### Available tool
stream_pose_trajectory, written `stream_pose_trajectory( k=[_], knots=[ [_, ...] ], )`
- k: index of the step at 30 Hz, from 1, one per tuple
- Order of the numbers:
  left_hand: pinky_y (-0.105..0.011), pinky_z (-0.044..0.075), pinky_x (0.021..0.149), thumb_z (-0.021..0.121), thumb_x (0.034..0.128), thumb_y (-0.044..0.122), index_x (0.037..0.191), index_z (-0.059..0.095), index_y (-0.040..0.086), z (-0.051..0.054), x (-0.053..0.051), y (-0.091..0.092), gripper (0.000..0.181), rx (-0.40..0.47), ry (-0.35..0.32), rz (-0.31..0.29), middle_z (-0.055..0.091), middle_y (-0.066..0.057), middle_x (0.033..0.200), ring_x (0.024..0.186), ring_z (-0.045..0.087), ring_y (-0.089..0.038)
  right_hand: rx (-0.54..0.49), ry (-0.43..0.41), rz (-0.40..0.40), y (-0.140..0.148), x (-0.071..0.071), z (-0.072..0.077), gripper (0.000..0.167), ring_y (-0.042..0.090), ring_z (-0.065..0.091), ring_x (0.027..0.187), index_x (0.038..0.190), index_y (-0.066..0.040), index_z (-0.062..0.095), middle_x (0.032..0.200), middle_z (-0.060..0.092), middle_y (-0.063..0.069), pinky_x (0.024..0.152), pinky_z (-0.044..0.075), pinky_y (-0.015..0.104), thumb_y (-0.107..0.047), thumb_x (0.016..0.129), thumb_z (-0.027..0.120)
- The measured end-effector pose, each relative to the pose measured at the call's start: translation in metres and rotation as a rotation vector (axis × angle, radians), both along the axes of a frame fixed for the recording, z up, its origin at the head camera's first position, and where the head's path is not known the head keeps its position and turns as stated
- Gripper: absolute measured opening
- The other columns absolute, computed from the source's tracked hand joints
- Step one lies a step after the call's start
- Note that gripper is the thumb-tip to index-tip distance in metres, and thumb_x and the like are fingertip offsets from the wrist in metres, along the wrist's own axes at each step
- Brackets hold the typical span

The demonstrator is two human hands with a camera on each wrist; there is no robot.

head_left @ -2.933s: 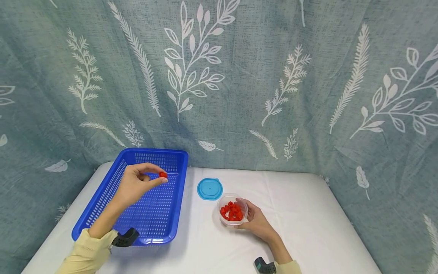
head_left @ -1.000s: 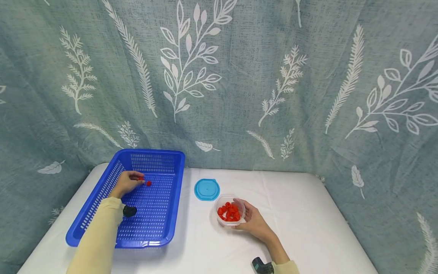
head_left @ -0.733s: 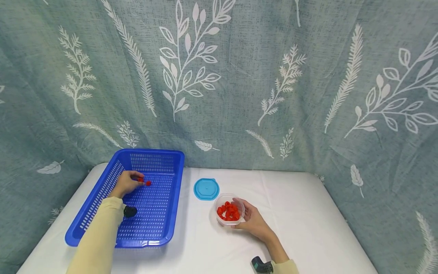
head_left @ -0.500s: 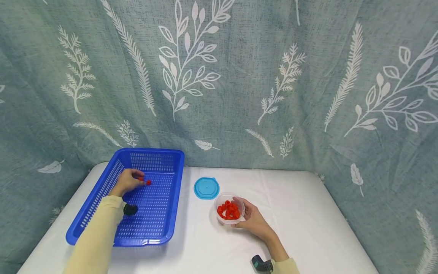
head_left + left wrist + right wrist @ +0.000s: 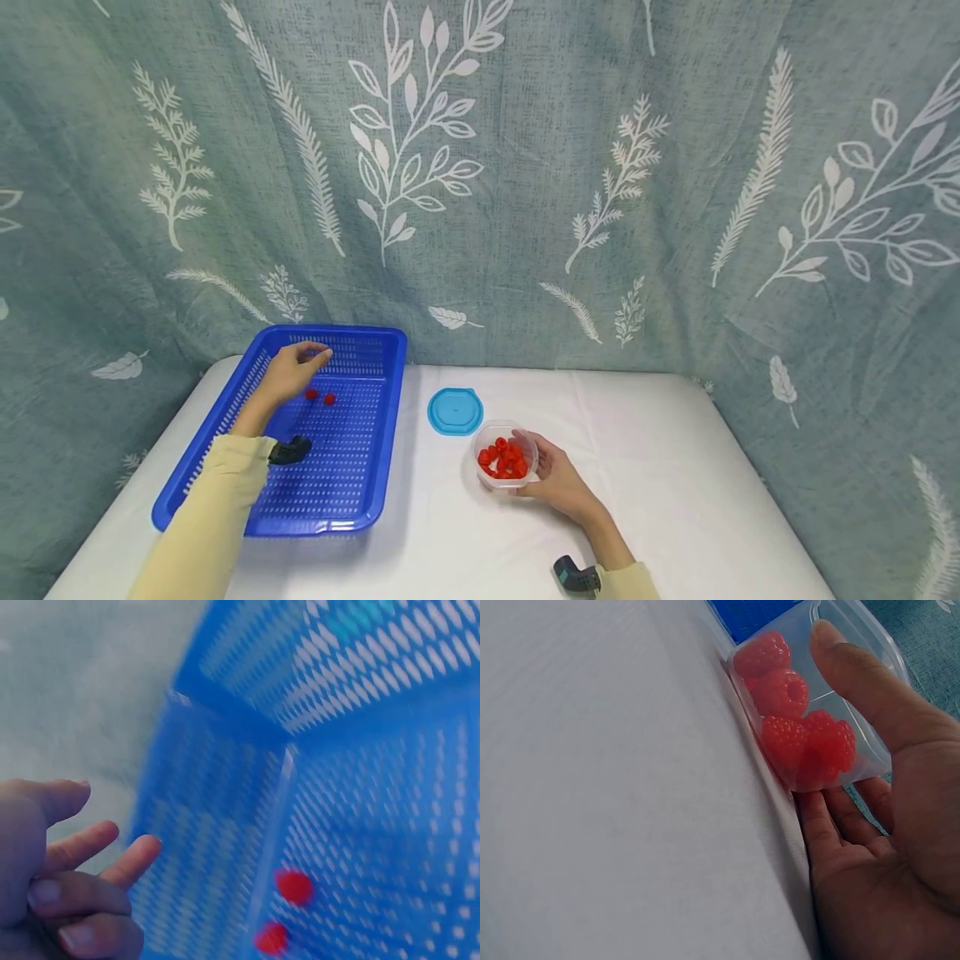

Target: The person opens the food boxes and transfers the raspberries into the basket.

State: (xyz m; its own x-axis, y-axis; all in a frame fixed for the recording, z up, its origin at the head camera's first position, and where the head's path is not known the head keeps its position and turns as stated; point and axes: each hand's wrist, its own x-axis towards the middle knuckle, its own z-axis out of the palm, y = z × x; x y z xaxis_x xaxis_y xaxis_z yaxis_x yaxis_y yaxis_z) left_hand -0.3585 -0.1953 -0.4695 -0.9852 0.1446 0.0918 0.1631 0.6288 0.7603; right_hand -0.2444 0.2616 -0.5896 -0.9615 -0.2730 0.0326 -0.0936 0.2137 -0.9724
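Observation:
Two raspberries, one point(image 5: 330, 399) to the right of the other point(image 5: 311, 393), lie on the floor of a blue plastic basket point(image 5: 393, 417). Above them, over the basket's back left part, hovers my left hand point(image 5: 288, 372). Its fingers are loosely bent with nothing between them, as the left wrist view confirms. My right hand point(image 5: 558, 482) grips the right side of a clear plastic container point(image 5: 488, 431), thumb on the near side. Several raspberries point(image 5: 784, 742) show through its wall in the right wrist view. The container stands upright on the table.
A round blue lid point(image 5: 455, 411) lies flat between basket and container, slightly farther back. The white-covered table point(image 5: 660, 467) extends to the right. A green leaf-patterned curtain point(image 5: 525, 167) hangs behind and on both sides.
My left hand carried a raspberry into the basket, let go of it beside another one, and rose toward the back. The right hand still holds the container in place.

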Motion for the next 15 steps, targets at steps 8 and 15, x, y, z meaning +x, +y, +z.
stream_pose_trajectory(
  k=[8, 15],
  knots=[
    [-0.061, 0.047, 0.098, 0.055, 0.1056, 0.028, 0.140, 0.057, 0.000, 0.042, 0.040, 0.043, 0.044, 0.026, 0.103, -0.081, 0.063, -0.027, 0.132, 0.126, 0.056, -0.045, 0.009, 0.012, 0.014, 0.000, 0.000, 0.001, 0.088, 0.030, 0.037, 0.148, 0.151, -0.011, 0.046, 0.154, 0.048, 0.012, 0.113, 0.035, 0.027, -0.001, 0.074, 0.088],
    [-0.056, 0.049, 0.096, 0.061, 0.1034, 0.027, 0.139, 0.059, 0.007, 0.053, 0.082, 0.083, 0.041, 0.108, 0.134, -0.183, 0.069, -0.016, 0.123, 0.124, 0.059, -0.038, 0.000, -0.003, 0.002, 0.001, 0.000, 0.000, 0.089, 0.031, 0.036, 0.149, 0.151, -0.010, 0.046, 0.155, 0.047, 0.012, 0.111, 0.037, 0.026, 0.001, 0.073, 0.088]
  ],
)
